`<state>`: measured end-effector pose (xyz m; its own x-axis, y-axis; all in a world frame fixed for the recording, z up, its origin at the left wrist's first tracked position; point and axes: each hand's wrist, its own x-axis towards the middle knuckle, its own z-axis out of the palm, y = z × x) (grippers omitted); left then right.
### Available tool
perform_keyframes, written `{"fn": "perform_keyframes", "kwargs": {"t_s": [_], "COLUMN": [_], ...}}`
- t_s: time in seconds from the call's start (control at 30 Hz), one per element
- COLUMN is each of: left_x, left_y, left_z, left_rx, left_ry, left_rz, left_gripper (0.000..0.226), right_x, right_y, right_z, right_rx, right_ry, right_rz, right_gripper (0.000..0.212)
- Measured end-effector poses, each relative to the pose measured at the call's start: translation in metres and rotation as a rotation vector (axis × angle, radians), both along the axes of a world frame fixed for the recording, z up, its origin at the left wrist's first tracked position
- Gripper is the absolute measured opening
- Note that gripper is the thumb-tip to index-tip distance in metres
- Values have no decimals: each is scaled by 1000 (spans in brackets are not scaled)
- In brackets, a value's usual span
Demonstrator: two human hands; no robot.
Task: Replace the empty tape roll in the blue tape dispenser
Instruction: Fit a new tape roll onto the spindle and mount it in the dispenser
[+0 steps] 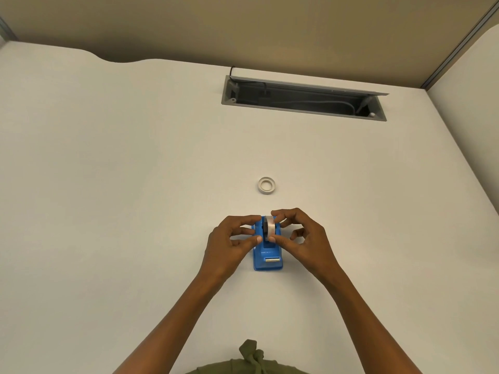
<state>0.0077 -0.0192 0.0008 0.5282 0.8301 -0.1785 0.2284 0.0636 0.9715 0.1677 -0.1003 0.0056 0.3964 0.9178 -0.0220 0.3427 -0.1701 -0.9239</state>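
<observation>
The blue tape dispenser [267, 257] stands on the white desk [135, 184], its metal cutter facing me. A clear tape roll [269, 227] on a black hub sits upright in the dispenser's cradle. My right hand [299, 238] pinches the roll from the right, thumb at its near side and forefinger over the top. My left hand [232, 240] holds the dispenser's left side, fingertips touching beside the roll. A white empty tape core [266, 185] lies flat on the desk beyond the dispenser.
An open grey cable tray [302, 99] with cords inside is recessed in the desk at the back. A beige partition wall [243, 28] runs behind. A second desk section [469, 103] adjoins at the right.
</observation>
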Motion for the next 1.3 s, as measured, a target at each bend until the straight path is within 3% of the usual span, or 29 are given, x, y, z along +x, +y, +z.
{"fn": "perform_keyframes", "kwargs": {"t_s": [0.4,0.77,1.1,1.3], "left_x": [2,7,12,12], "left_y": [-2,-4,-3,-2], "left_z": [1,1,-3,-5], "left_rx": [57,256,254,260], "left_ry": [18,76,134,144], "left_rz": [-8,-129,-153,-172], "left_gripper": [36,51,49,53], "right_x": [0,0,0,1], "right_y": [-1,-1,-3,-6], "right_z": [-2,-2,0,-3], "right_rx": [-2,20,18,46], "right_ry": [33,16,52,31], "right_rz": [0,8,22,47], "right_gripper": [31,32,38,23]}}
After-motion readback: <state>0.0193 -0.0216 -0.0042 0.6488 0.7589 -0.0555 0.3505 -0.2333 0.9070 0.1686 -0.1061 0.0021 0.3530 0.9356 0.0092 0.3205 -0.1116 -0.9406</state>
